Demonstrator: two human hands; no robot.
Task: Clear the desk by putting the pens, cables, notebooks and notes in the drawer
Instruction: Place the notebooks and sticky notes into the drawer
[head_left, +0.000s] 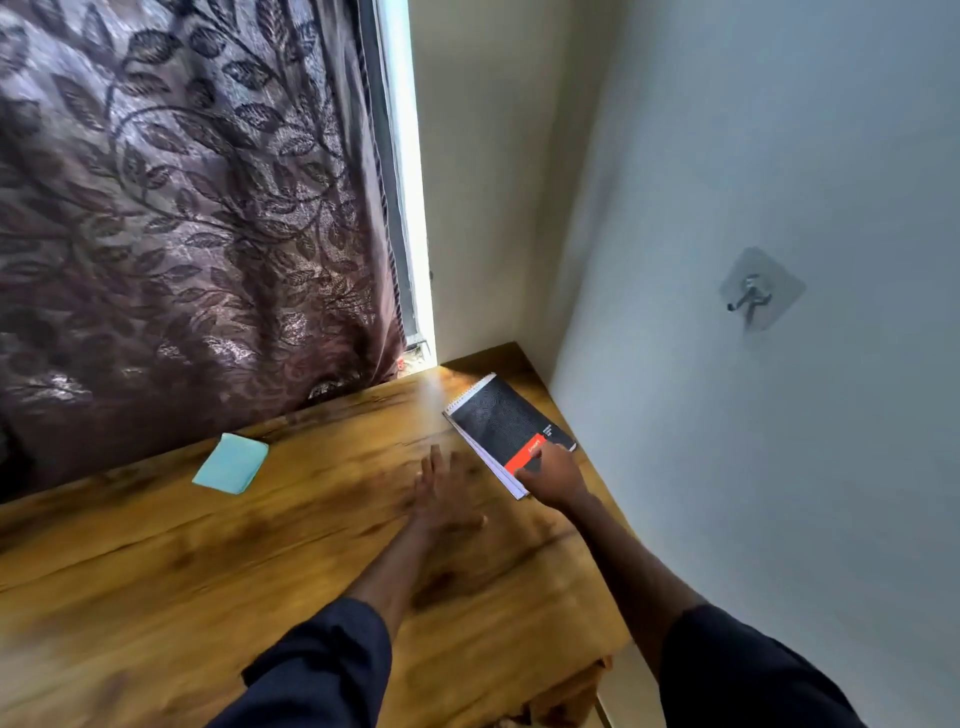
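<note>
- right grip (553, 475) pinches the notebook (498, 415) at its near end; its long axis runs away toward the corner
- left grip (441, 488) released, fingers straight, just beside it

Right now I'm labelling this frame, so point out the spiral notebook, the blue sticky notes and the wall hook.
spiral notebook (501, 421): head view, middle of the black cover.
blue sticky notes (231, 464): head view, middle of the top sheet.
wall hook (748, 298): head view, the metal prong.

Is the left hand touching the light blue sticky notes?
No: the left hand is open over bare desk, the sticky notes lie apart by the curtain; the right hand holds the spiral notebook.
</note>
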